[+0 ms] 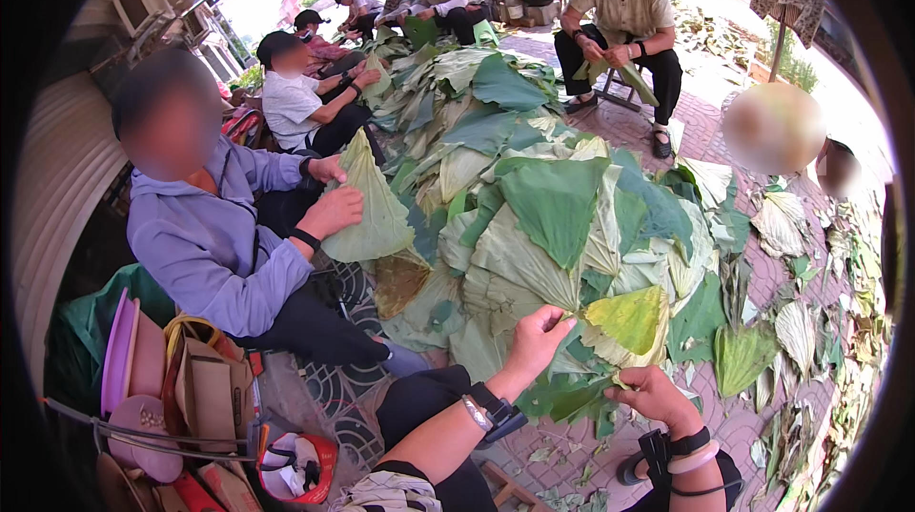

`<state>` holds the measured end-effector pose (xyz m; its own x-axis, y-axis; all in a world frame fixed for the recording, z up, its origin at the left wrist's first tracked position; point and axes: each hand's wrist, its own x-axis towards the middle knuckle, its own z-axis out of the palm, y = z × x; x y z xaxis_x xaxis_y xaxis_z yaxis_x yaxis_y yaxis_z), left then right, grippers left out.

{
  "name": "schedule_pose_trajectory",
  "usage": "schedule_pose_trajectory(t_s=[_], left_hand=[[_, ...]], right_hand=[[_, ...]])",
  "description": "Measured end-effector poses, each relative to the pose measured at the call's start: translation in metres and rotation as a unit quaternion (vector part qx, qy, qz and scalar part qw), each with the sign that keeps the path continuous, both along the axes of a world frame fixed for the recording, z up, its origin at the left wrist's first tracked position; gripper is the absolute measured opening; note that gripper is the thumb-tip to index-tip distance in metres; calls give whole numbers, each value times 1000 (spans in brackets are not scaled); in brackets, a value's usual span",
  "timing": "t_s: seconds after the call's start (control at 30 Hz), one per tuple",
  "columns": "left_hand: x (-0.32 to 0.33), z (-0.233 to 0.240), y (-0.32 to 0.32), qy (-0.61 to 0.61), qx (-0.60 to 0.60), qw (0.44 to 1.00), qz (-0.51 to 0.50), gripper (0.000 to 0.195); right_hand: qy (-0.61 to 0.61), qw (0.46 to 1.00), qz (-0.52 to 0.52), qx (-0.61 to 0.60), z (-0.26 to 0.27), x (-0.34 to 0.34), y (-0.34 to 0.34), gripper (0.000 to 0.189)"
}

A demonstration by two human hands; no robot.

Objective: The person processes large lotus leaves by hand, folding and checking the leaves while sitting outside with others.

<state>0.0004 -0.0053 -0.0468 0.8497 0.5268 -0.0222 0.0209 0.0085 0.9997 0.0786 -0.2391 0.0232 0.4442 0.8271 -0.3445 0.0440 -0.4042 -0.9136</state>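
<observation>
A big heap of folded lotus leaves point(493, 133) lies in front of me. My left hand point(532, 344) is at its near edge, thumb and fingertips close together at the narrow end of a pale folded leaf point(522, 262). Whether they pinch that end cannot be made out. Lower and to the right, my right hand point(654, 394) grips a small yellowish-green leaf end point(620, 380) between thumb and fingers. A yellow-green leaf point(629, 319) with a browned edge sits between and above both hands. Just above the pale one, a dark green leaf point(557, 204) tops the pile.
At left, a person in a lavender jacket point(207, 240) holds a leaf. Others sit around the heap, including one on a folding stool point(618, 94). Bags, a cardboard box point(211, 383) and a red-rimmed container point(297, 465) stand lower left. Loose leaves point(747, 358) cover the paving at right.
</observation>
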Motion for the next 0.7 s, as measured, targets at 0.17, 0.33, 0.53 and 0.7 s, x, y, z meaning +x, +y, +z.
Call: schedule_pose_trajectory(t_s=[0.17,0.33,0.53,0.7], left_hand=[[-2,-13,-28,33,14,996,-85,11],[-5,-8,-40,54,14,989,-139,12],[1,-6,-49,41,-24,989,-137,17],[-2,7,-49,62,-77,982,-160,18]], right_hand=[[-57,998,-17,31,-8,-9,10,19],[-104,992,-57,50,-24,0,9,23],[-111,990,-68,58,-22,1,3,27],[-115,990,-60,46,-21,1,3,27]])
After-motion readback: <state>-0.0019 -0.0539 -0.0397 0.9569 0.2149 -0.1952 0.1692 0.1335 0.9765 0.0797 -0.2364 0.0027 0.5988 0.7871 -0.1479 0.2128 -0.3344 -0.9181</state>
